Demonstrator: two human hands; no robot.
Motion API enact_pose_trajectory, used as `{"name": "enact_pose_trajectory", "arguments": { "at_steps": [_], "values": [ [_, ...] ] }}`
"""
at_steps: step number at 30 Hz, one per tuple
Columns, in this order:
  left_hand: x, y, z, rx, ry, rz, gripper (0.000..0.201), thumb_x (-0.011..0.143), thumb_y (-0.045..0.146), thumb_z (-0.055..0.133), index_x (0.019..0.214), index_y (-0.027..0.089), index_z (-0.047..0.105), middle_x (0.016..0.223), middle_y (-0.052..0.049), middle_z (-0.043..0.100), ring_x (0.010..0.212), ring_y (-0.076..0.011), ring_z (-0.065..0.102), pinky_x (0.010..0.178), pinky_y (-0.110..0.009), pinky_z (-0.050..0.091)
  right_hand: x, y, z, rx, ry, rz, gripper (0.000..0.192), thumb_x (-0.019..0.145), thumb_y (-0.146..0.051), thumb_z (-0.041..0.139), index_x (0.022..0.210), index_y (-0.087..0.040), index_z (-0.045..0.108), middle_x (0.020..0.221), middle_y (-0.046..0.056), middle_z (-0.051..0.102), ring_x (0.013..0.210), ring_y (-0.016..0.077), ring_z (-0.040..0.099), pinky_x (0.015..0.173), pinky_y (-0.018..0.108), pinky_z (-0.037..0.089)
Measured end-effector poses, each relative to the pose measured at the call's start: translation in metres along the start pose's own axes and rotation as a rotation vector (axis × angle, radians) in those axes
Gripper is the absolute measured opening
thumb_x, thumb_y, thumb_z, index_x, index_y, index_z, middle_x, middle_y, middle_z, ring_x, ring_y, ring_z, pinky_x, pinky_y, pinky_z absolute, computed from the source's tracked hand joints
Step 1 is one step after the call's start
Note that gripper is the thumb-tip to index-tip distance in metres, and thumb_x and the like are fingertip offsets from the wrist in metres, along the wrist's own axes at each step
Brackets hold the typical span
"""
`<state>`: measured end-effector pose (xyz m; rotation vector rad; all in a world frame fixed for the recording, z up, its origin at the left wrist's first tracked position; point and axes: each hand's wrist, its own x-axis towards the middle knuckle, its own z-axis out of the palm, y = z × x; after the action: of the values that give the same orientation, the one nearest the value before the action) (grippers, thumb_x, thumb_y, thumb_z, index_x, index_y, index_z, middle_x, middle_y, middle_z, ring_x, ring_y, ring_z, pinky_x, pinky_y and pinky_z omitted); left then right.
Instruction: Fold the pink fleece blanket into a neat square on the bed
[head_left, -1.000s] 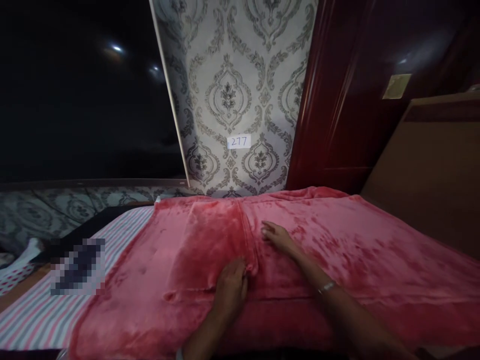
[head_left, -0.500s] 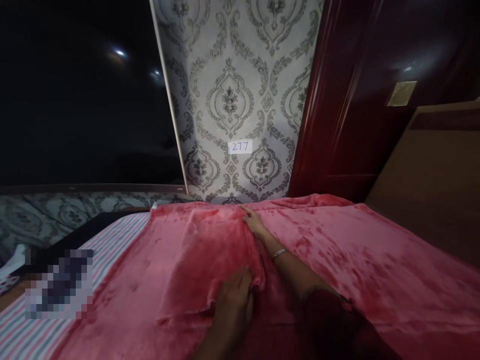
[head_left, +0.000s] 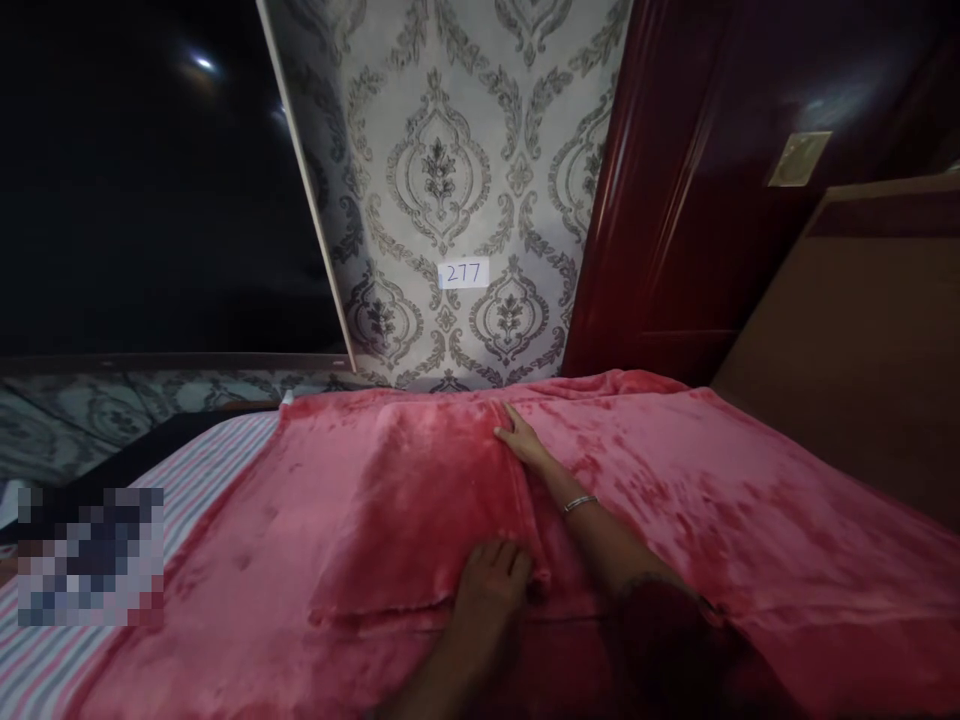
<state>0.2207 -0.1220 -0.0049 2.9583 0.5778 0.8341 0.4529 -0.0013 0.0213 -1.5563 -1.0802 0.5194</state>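
A pinkish-red plush blanket (head_left: 247, 530) is spread out in front of me, with a smaller folded section of the blanket (head_left: 427, 500) lying on top in the middle. My left hand (head_left: 495, 580) rests palm down on the near right corner of that fold, its fingers laid out over the fabric. Farther away, my right hand (head_left: 523, 440) lies along the far right edge of the fold, thumb apart from the stretched index finger. A bracelet (head_left: 581, 503) circles my right wrist. My left palm's underside is hidden.
A striped sheet (head_left: 202, 480) shows at the left, partly behind a blurred patch. Behind the blanket stand a large dark screen (head_left: 150, 220), a patterned wall (head_left: 442, 180) with a "277" label (head_left: 463, 273), and a dark red door (head_left: 675, 250). A brown panel (head_left: 847, 350) borders the right.
The folded section's right edge has shifted rightward with both hands. My left hand's fingers, curled at the near corner before, now lie flatter on it. The view has shifted slightly.
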Motion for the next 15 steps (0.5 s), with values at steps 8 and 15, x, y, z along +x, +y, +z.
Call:
{"name": "enact_pose_trajectory", "arguments": {
  "at_steps": [8, 15],
  "values": [
    [0.009, 0.006, -0.006, 0.005, -0.115, -0.013, 0.027, 0.087, 0.006, 0.050, 0.107, 0.017, 0.064, 0.109, -0.012, 0.070, 0.105, -0.0267, 0.064, 0.093, -0.044, 0.052, 0.004, 0.006, -0.009, -0.027, -0.012, 0.021, 0.064, 0.077, -0.009, 0.052, 0.139, -0.021, 0.057, 0.139, 0.002, 0.062, 0.132, 0.0182, 0.053, 0.116, 0.037, 0.036],
    [-0.001, 0.010, -0.006, -0.071, -0.158, -0.019, 0.037, 0.085, 0.010, 0.055, 0.122, 0.015, 0.061, 0.128, -0.017, 0.065, 0.124, -0.0293, 0.057, 0.107, -0.047, 0.044, -0.016, 0.006, -0.016, -0.068, -0.025, 0.035, 0.070, 0.078, -0.019, 0.063, 0.146, -0.019, 0.048, 0.146, 0.007, 0.056, 0.135, 0.0251, 0.050, 0.118, 0.041, 0.033]
  ]
}}
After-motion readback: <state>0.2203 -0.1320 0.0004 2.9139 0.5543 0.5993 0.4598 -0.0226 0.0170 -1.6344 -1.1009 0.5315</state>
